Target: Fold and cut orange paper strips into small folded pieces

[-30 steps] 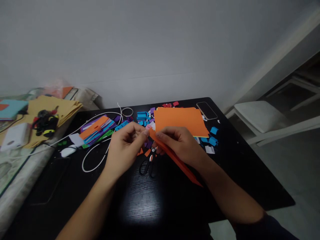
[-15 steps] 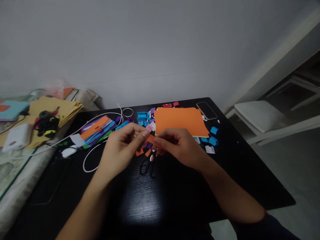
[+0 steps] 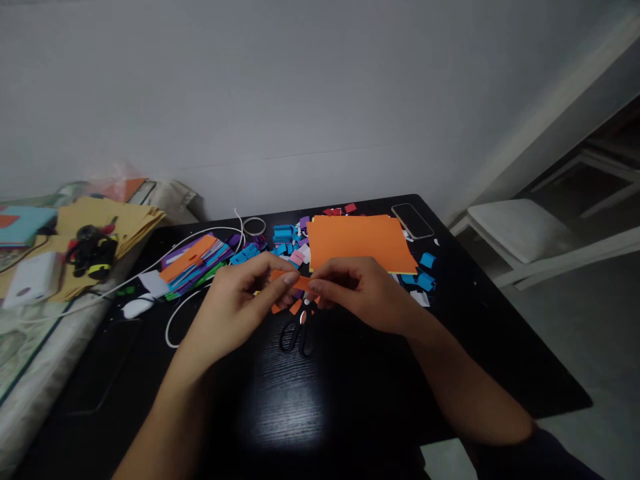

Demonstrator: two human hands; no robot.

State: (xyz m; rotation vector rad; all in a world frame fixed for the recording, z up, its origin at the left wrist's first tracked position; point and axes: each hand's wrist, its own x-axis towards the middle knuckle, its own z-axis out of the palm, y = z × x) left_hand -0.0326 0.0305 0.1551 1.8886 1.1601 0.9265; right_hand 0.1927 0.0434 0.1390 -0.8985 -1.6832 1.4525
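Between my two hands is a small orange paper strip [image 3: 302, 283], held above the table. My left hand [image 3: 245, 293] pinches its left part between thumb and fingers. At the other end, the thumb and forefinger of my right hand [image 3: 357, 290] are closed on the same strip. Black-handled scissors [image 3: 296, 330] lie just below the strip, their blades partly hidden under the hands. Behind my right hand rests a stack of orange paper sheets [image 3: 360, 240]. Small cut paper pieces [image 3: 285, 233] in blue, pink, purple and white lie scattered around it.
Folded paper strips [image 3: 193, 260] in several colours form a pile at left, with a white cable [image 3: 170, 333] around them. A phone [image 3: 413, 221] lies at the back right of the black table [image 3: 380, 393]. Brown envelopes [image 3: 105, 223] are at far left; a white stool [image 3: 520, 230] stands right.
My left hand has shifted slightly down, and the orange strip has gone from slanted to nearly level, with more of it showing. My right hand has barely moved.
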